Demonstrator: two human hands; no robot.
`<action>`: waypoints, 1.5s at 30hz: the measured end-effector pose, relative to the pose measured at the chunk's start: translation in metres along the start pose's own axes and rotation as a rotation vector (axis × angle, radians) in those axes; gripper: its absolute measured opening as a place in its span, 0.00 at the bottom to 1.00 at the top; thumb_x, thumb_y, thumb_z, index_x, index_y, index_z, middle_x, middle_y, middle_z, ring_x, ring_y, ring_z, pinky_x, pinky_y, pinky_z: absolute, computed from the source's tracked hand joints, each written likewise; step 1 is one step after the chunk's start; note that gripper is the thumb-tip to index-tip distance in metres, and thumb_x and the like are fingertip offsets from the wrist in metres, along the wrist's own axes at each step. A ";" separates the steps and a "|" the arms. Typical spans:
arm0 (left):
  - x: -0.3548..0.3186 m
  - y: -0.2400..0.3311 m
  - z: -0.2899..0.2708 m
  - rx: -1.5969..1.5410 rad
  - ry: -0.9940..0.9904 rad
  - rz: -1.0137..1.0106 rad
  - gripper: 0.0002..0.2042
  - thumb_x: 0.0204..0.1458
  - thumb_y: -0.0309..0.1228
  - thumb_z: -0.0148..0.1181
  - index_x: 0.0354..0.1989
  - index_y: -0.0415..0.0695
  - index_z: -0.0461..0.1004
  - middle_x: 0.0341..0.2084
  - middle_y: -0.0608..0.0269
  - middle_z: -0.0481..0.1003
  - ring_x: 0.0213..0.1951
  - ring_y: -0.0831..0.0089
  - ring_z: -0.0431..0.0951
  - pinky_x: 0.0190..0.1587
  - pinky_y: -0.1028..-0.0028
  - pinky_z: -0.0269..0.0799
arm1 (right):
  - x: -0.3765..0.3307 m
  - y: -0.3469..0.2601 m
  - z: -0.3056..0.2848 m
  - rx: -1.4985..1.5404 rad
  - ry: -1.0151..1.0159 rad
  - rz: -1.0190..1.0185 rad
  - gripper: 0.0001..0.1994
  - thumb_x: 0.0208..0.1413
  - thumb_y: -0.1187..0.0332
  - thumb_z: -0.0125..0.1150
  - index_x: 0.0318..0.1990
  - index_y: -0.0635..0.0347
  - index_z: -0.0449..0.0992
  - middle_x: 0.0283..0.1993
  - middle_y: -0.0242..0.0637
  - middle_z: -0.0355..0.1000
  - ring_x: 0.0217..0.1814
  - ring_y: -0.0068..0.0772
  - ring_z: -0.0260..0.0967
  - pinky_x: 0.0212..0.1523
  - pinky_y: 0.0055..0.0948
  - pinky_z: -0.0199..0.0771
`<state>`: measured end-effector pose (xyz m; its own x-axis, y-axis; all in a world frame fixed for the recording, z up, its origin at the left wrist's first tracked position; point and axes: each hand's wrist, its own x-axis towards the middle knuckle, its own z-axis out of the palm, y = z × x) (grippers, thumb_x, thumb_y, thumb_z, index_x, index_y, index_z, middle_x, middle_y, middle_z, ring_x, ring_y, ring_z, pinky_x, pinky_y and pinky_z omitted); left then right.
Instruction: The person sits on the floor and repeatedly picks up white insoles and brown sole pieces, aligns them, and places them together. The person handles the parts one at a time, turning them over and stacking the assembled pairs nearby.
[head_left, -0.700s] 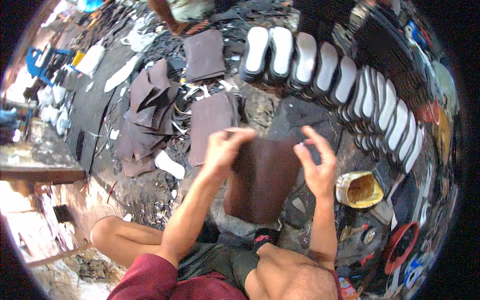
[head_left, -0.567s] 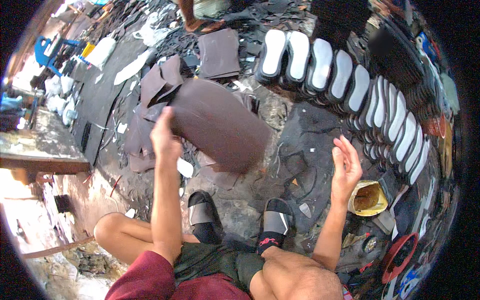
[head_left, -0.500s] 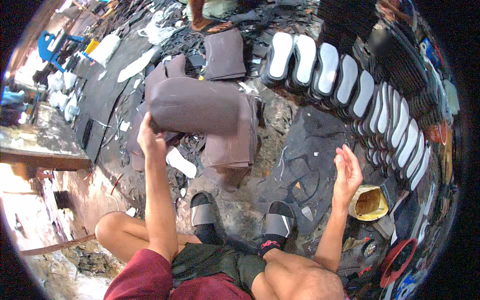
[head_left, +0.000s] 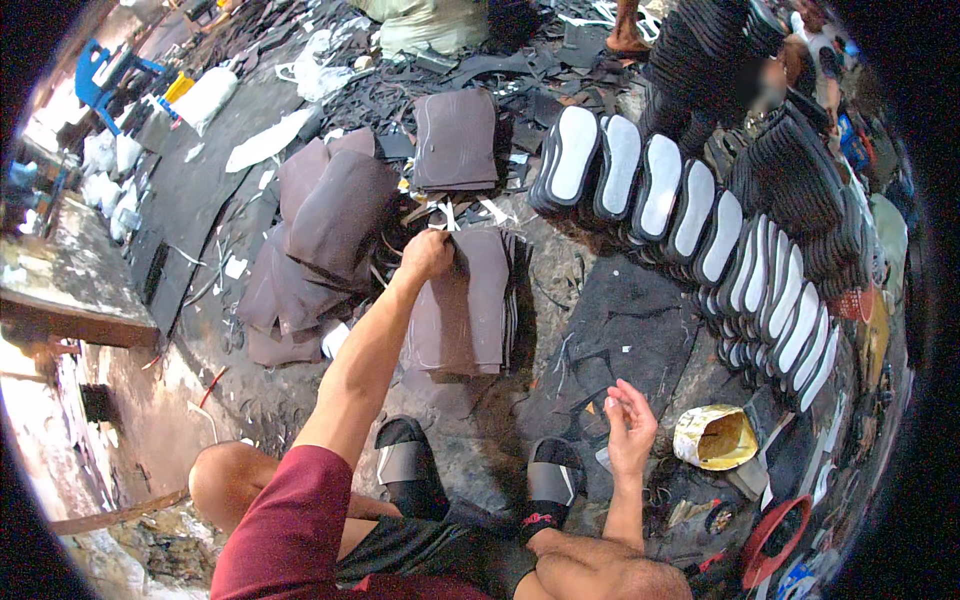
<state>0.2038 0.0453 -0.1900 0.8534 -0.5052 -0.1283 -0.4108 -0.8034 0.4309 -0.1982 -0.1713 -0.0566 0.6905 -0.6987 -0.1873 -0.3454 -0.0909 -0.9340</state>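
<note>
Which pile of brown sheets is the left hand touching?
The left hand grips the pile right before the feet, not the square stack farther off or the loose heap at its left.

open yellow-lined paper bag (head_left: 716, 437) right of the feet, white plastic sacks (head_left: 205, 95) far left, pale sack (head_left: 425, 30) at top

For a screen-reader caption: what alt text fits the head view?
A seated person's left hand grips the top of a stack of brown sheets on a littered floor; the right hand hangs empty above it. A curved row of white-faced shoe soles lies beyond.
</note>
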 end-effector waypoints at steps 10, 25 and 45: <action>0.023 0.004 -0.056 0.268 -0.186 0.316 0.11 0.44 0.39 0.59 0.27 0.44 0.80 0.29 0.49 0.79 0.39 0.50 0.80 0.43 0.55 0.75 | -0.005 0.025 0.008 0.032 -0.037 -0.005 0.15 0.57 0.71 0.64 0.52 0.63 0.78 0.44 0.40 0.80 0.41 0.27 0.78 0.43 0.26 0.76; -0.231 0.289 -0.035 -0.782 -0.338 0.309 0.16 0.53 0.33 0.69 0.48 0.39 0.80 0.39 0.56 0.82 0.39 0.74 0.83 0.44 0.74 0.79 | 0.060 -0.002 -0.022 0.200 -0.024 -0.151 0.19 0.60 0.75 0.54 0.59 0.65 0.70 0.54 0.36 0.73 0.58 0.26 0.69 0.62 0.29 0.65; -0.147 0.352 0.060 -0.825 -0.336 0.320 0.17 0.54 0.32 0.66 0.51 0.40 0.77 0.44 0.52 0.80 0.46 0.65 0.82 0.48 0.69 0.77 | 0.259 -0.020 -0.237 -0.566 0.686 0.133 0.42 0.46 0.47 0.65 0.69 0.46 0.58 0.53 0.55 0.75 0.55 0.60 0.72 0.55 0.51 0.71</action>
<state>-0.0857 -0.1820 -0.0727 0.5495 -0.8306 -0.0902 -0.1427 -0.1997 0.9694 -0.1631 -0.5189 -0.0145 0.1533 -0.9821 0.1090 -0.7821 -0.1880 -0.5940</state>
